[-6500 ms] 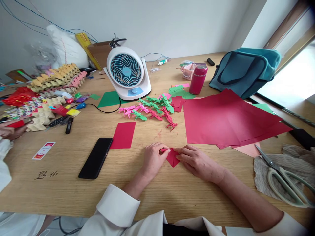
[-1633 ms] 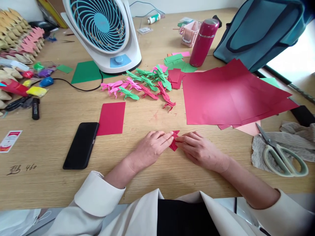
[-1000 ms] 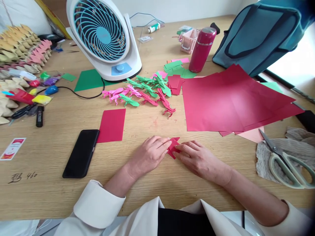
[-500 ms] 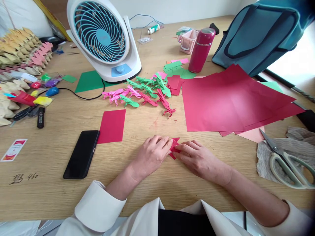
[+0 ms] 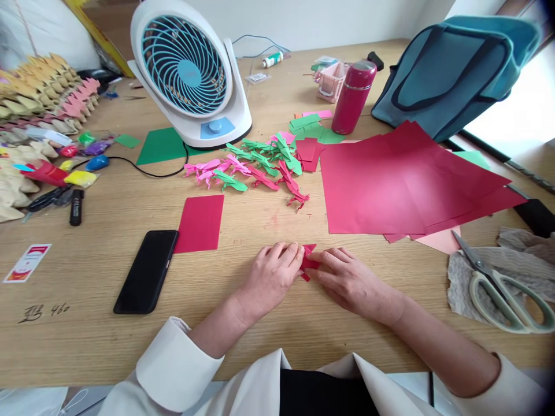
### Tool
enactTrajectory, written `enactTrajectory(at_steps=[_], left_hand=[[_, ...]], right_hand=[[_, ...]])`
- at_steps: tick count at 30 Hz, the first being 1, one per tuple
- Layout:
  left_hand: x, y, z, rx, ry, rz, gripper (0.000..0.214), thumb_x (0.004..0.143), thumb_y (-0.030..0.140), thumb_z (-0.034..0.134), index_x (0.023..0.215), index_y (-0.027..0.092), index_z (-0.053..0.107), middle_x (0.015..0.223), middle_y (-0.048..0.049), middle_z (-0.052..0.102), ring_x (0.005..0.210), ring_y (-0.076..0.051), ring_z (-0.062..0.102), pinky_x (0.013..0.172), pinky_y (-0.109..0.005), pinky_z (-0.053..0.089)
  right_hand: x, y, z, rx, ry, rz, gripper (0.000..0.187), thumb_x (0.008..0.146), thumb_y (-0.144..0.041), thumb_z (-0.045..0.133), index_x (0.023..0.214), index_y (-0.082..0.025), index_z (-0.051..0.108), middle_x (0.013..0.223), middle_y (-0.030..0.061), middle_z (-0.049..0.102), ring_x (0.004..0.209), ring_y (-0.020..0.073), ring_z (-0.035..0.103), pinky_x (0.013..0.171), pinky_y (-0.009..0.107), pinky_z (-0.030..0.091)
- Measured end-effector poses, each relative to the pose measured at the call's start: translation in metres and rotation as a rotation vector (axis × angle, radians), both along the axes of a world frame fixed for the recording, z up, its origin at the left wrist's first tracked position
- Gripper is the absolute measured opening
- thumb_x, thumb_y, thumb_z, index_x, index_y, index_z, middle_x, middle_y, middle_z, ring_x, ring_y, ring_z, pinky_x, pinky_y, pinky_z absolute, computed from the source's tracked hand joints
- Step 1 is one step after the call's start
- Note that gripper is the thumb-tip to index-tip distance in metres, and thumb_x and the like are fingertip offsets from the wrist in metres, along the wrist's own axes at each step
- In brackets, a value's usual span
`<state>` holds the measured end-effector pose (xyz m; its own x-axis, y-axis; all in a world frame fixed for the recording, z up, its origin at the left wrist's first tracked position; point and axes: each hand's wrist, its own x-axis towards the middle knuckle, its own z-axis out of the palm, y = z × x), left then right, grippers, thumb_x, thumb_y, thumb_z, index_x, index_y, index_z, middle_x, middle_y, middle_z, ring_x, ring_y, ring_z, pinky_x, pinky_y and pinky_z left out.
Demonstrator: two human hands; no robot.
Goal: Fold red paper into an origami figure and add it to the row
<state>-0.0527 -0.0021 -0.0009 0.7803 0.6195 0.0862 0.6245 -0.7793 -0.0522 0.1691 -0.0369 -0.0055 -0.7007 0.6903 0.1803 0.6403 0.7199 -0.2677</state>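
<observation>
A small folded piece of red paper (image 5: 309, 263) lies on the table between my hands, partly hidden by the fingers. My left hand (image 5: 277, 267) presses on its left side, fingers bent and close together. From the right, my right hand (image 5: 349, 278) grips the paper's other edge with thumb and fingertips. Beyond them lie several folded paper figures in green (image 5: 234, 181), pink (image 5: 203, 169) and red (image 5: 291, 182). A flat red paper sheet (image 5: 200, 223) rests to the left, its corner beside a black phone (image 5: 146, 271).
Large red sheets (image 5: 403, 185) spread at the right, near scissors (image 5: 498, 289) on a crumpled cloth (image 5: 459, 283). A fan (image 5: 191, 75), a red flask (image 5: 354, 98) and a blue bag (image 5: 446, 75) stand at the back. A black marker (image 5: 76, 207) lies at the left.
The view has shifted slightly. Both hands stay on the folded red paper, with only a small shift of the right fingers.
</observation>
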Motion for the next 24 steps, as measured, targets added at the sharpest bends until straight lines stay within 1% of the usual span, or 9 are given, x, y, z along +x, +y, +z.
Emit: enactTrajectory(at_steps=[5, 9, 12, 17, 19, 24], left_hand=[[-0.001, -0.004, -0.003, -0.018, 0.006, 0.023, 0.042, 0.100, 0.026, 0.043, 0.140, 0.015, 0.048, 0.140, -0.0098, 0.056, 0.121, -0.024, 0.051, 0.092, -0.039, 0.045], [-0.005, -0.004, -0.003, -0.053, 0.006, 0.042, 0.047, 0.099, 0.034, 0.048, 0.142, 0.017, 0.046, 0.144, -0.0092, 0.053, 0.125, -0.025, 0.049, 0.096, -0.040, 0.043], [-0.011, -0.004, -0.003, -0.072, -0.018, 0.021, 0.050, 0.098, 0.037, 0.050, 0.144, 0.021, 0.044, 0.148, -0.0085, 0.049, 0.127, -0.025, 0.048, 0.102, -0.040, 0.040], [-0.022, -0.007, -0.003, -0.082, -0.060, -0.046, 0.051, 0.097, 0.033, 0.052, 0.146, 0.020, 0.043, 0.152, -0.0086, 0.045, 0.135, -0.025, 0.042, 0.111, -0.041, 0.034], [-0.024, -0.009, -0.001, -0.102, -0.073, -0.036, 0.051, 0.097, 0.031, 0.053, 0.145, 0.019, 0.044, 0.152, -0.0091, 0.045, 0.138, -0.024, 0.040, 0.113, -0.042, 0.033], [-0.025, -0.012, -0.001, -0.166, -0.112, -0.007, 0.050, 0.097, 0.030, 0.052, 0.145, 0.020, 0.044, 0.153, -0.0083, 0.044, 0.140, -0.024, 0.040, 0.114, -0.044, 0.035]], right_hand=[[-0.001, -0.002, -0.002, 0.025, -0.003, 0.017, 0.029, 0.099, -0.017, 0.044, 0.122, -0.015, 0.063, 0.136, 0.0123, 0.057, 0.107, 0.0257, 0.053, 0.089, 0.042, 0.048], [-0.001, -0.001, -0.004, 0.029, 0.010, 0.022, 0.028, 0.098, -0.016, 0.045, 0.119, -0.015, 0.064, 0.133, 0.0125, 0.059, 0.107, 0.0256, 0.053, 0.089, 0.042, 0.048], [0.000, -0.001, -0.004, 0.031, 0.017, 0.022, 0.028, 0.098, -0.016, 0.046, 0.119, -0.015, 0.064, 0.132, 0.0123, 0.060, 0.106, 0.0250, 0.053, 0.090, 0.042, 0.048], [0.000, -0.001, -0.004, 0.042, 0.015, 0.018, 0.026, 0.098, -0.016, 0.046, 0.115, -0.016, 0.065, 0.130, 0.0123, 0.061, 0.106, 0.0243, 0.053, 0.090, 0.041, 0.047], [0.000, -0.002, -0.003, 0.049, 0.009, 0.022, 0.025, 0.097, -0.016, 0.047, 0.113, -0.015, 0.066, 0.130, 0.0129, 0.061, 0.107, 0.0245, 0.053, 0.090, 0.041, 0.047], [0.000, -0.002, -0.002, 0.062, 0.003, 0.032, 0.025, 0.097, -0.016, 0.048, 0.115, -0.015, 0.065, 0.129, 0.0139, 0.061, 0.109, 0.0251, 0.053, 0.089, 0.041, 0.047]])
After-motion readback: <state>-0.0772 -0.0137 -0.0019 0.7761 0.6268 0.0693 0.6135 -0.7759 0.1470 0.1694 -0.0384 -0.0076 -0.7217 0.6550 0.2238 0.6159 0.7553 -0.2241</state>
